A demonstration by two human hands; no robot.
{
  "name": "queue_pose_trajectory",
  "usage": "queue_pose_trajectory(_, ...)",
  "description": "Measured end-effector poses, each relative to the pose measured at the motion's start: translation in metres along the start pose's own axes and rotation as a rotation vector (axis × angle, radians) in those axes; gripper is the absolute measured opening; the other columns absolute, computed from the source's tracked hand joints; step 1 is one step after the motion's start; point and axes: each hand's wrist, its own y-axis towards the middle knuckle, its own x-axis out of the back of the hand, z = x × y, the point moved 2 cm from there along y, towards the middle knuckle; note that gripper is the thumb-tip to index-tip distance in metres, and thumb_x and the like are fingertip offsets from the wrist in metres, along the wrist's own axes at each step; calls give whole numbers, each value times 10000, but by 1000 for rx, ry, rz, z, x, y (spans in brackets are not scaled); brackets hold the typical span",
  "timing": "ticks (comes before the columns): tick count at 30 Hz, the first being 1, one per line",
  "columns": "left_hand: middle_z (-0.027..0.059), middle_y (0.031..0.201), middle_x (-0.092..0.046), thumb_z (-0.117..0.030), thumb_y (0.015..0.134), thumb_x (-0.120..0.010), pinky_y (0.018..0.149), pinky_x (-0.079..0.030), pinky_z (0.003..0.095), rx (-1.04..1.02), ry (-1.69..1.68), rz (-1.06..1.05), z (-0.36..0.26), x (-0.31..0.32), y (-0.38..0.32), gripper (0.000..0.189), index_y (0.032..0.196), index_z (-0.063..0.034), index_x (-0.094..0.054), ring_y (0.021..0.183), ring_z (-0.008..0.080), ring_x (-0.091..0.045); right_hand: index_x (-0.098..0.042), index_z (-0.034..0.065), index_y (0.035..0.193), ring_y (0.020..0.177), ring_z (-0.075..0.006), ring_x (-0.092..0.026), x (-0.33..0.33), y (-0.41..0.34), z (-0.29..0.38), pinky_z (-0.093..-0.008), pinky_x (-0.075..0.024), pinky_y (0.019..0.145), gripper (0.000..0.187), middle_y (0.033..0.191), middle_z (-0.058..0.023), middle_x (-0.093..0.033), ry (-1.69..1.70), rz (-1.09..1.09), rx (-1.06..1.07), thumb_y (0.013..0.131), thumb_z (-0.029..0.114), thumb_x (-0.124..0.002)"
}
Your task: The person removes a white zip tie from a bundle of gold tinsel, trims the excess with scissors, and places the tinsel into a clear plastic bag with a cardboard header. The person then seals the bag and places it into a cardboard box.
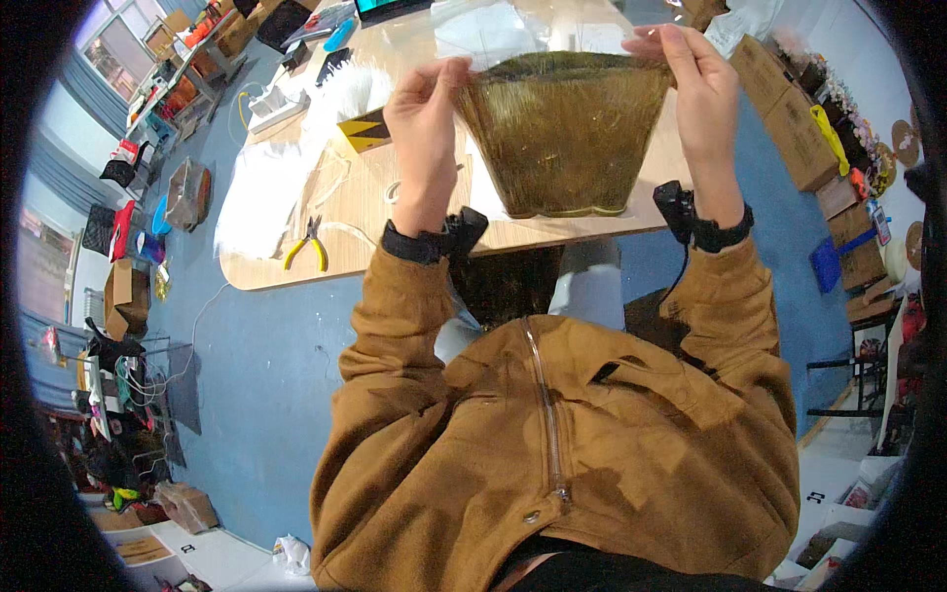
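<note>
Both hands are raised over the near edge of a light wood table (348, 192). Between them spreads a tapering olive-brown piece (573, 140), wide at the top and narrower below, glossy and finely streaked. It looks like thin strands or film; which one I cannot tell. My left hand (423, 133) pinches its upper left corner between thumb and fingers. At the upper right corner my right hand (701, 103) grips it the same way. A darker band runs along its top, and the lower edge hangs near white sheet material (484, 189) on the table.
Yellow-handled pliers (308, 248) lie near the table's front left. Around them are white material (259, 200), a yellow-and-black box (365, 131), white bristly strands (355, 89) and a power strip (277, 111). Cardboard boxes (784, 118) line the right side.
</note>
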Motion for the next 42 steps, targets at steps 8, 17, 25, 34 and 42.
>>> queue_pose_trajectory(8, 130, 968, -779, -97, 960, -726, 869, -584, 289, -34, 251, 56, -38, 10, -13, 107, 983, 5, -747, 915, 156, -737, -727, -30, 1063, 929, -130, -688, 14, -22, -3, -263, -507, 875, 288, 976, -79, -763, 125, 39, -52, 1072, 202, -556)
queue_pose_trajectory(17, 63, 922, -789, -187, 975, -722, 721, -533, 215, 119, 455, 113, -49, 12, -8, 156, 947, -35, -741, 842, 82, -711, -777, 35, 1028, 617, 1, -499, 30, -18, -12, -202, -340, 525, 331, 975, -26, -788, 167, 229, -271, 1071, 273, -551)
queue_pose_trajectory(25, 116, 1055, -766, -197, 1042, -621, 835, -600, 297, 139, 245, 190, -1, 8, 52, 202, 1076, -28, -725, 990, 183, -742, -716, 37, 1166, 818, -118, -723, 18, 18, -69, -225, -560, 697, 338, 1121, -106, -759, 265, 281, -395, 1089, 299, -516)
queue_pose_trajectory(34, 118, 1111, -753, -207, 1045, -604, 974, -580, 353, 290, 308, 419, 77, 68, 35, 194, 1088, -46, -704, 1065, 208, -721, -730, 23, 1147, 1059, -220, -720, 15, -39, -138, -366, -561, 997, 296, 1129, -143, -747, 78, 487, -228, 1089, 183, -488)
queue_pose_trajectory(42, 77, 1138, -744, -89, 1039, -597, 955, -557, 311, 777, 357, 665, 120, 126, -63, 106, 1031, -6, -663, 1045, 146, -686, -727, -4, 1161, 1172, -225, -674, 15, -178, -170, -354, -502, 1046, 269, 1176, -125, -744, -1, 722, -520, 999, 0, -512)
